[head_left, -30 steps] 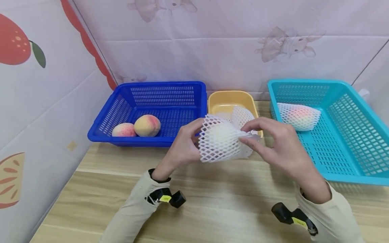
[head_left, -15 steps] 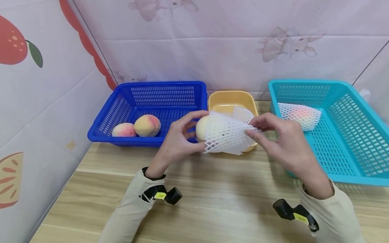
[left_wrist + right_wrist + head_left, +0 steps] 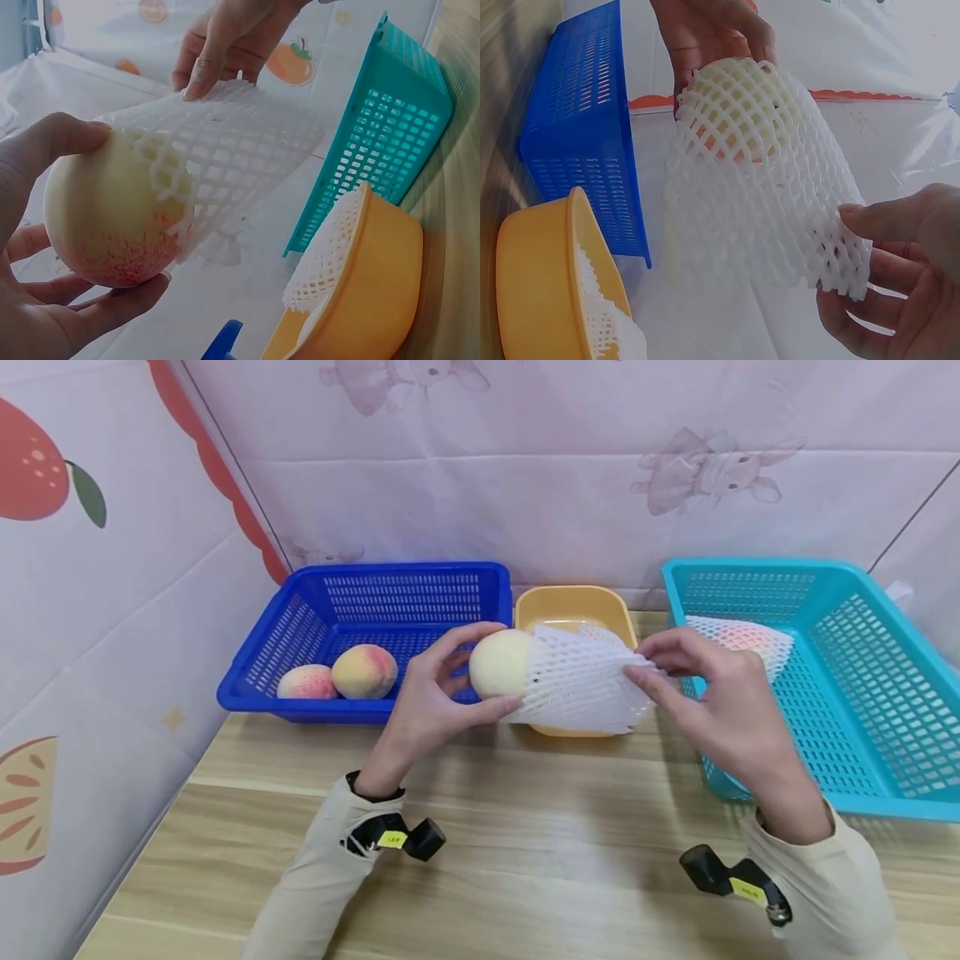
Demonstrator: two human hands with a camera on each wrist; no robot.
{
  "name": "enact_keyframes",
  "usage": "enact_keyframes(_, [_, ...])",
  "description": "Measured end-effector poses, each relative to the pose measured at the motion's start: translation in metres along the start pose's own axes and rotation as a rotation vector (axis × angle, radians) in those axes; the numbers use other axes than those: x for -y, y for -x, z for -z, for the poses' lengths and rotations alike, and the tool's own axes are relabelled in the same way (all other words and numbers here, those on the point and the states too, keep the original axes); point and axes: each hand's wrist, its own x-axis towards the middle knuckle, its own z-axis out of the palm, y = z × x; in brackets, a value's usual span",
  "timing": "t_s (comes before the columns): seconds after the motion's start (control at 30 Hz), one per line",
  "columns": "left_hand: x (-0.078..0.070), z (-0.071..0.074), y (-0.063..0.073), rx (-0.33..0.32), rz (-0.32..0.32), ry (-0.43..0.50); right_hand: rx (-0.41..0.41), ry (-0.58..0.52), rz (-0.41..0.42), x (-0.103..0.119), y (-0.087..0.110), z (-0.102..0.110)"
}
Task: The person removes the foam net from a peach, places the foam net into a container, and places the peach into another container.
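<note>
Okay, landmark is the yellow tray (image 3: 534, 608). Nearest: beige sleeves (image 3: 311, 885), each with a black wrist camera (image 3: 425, 839), over the wood-grain surface (image 3: 540, 860) in front of the tray. Next, both hands, raised at the tray's front side. Left hand (image 3: 431, 697), left of the tray: thumb and fingers spread wide around a pale peach (image 3: 498, 665), gripping it. Peach sits just left of the tray's near part, held up, its right side inside a white foam net (image 3: 581, 685), left side bare; left wrist view shows a red blush underneath. Net stretches across the tray's front. Right hand (image 3: 720, 702), right of the tray: thumb and fingers nearly closed, pinching the net's far end. In the tray, more white netting (image 3: 324, 259). Left of the tray, blue basket (image 3: 367, 712), two peaches (image 3: 365, 672) inside. Right of it, teal basket (image 3: 817, 727), one netted peach (image 3: 761, 646) inside. Behind the tray, rabbit-print wall covering (image 3: 525, 518).
</note>
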Motion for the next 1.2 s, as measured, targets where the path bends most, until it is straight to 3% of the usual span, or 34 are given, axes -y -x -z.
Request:
enact_keyframes(0.37, [-0.002, 0.006, 0.0, -0.079, -0.046, -0.072, -0.077, -0.013, -0.02, -0.006, -0.002, -0.002])
enact_keyframes(0.53, [-0.001, 0.007, -0.001, -0.089, -0.056, -0.098, -0.11, -0.022, -0.098, -0.009, -0.004, -0.004])
enact_keyframes(0.7, [-0.001, 0.009, -0.001, -0.105, -0.074, -0.119, -0.115, 0.044, -0.111, -0.016, -0.006, -0.012])
enact_keyframes(0.87, [-0.002, 0.009, -0.001, -0.114, -0.076, -0.138, -0.098, 0.081, -0.083, -0.021, -0.007, -0.023])
enact_keyframes(1.2, [-0.003, 0.011, -0.001, -0.115, -0.056, -0.141, 0.021, 0.021, -0.193, -0.026, -0.012, -0.05])
